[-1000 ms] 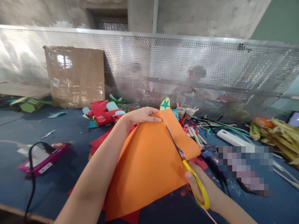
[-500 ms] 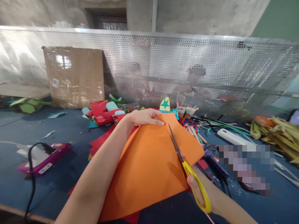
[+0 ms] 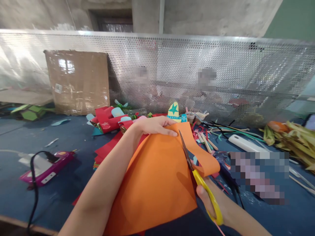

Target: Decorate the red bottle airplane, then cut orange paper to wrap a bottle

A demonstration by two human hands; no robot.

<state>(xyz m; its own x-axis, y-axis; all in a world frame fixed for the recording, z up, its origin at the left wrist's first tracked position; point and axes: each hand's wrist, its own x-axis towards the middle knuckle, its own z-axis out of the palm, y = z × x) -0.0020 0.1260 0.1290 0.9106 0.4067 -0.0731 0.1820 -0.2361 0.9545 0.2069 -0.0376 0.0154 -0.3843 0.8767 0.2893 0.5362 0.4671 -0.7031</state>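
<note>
A large orange paper sheet (image 3: 157, 177) is held up above the table, a narrow strip curling away along its right side. At the sheet's top edge my left hand (image 3: 157, 126) pinches it between thumb and fingers. My right hand (image 3: 209, 200) grips yellow-handled scissors (image 3: 197, 177) by the loops, the fingers partly hidden. The dark blades lie along the cut, their tip near my left thumb. Red paper sheets (image 3: 105, 152) lie stacked behind my left forearm.
A purple power strip (image 3: 46, 168) with plugged cords sits at left. Red and blue paper pieces (image 3: 110, 118) are heaped behind, before a cardboard sheet (image 3: 78, 82) and a perforated metal panel (image 3: 172, 55). A white tool (image 3: 246, 144) and dried husks (image 3: 290, 141) lie at right.
The cut strip hangs looser and has swung right, opening a gap beside the blades. My left hand has shifted slightly right and down with the paper.
</note>
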